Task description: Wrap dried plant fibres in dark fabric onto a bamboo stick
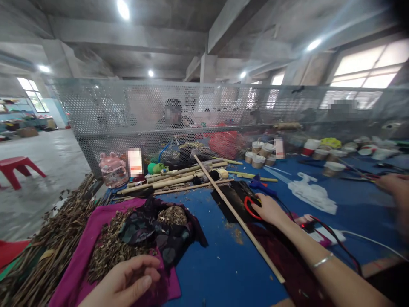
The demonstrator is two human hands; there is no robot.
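My left hand hovers over the magenta cloth, its fingers loosely bent, the thumb apart, nothing in it. Dried brown plant pieces lie on that cloth beside a dark patterned cloth, which cups more of them. Reaching forward, my right hand has its fingers closed at the red loop handle of a pair of scissors; the blades cannot be made out. These are over a dark mat. A long thin bamboo stick lies diagonally between my hands.
Dried stalks are heaped at left. Bamboo sticks, a pink jar and paper cups stand or lie toward the perforated screen. A blue glue gun, white plastic bag and cables are at right, near another person's hand.
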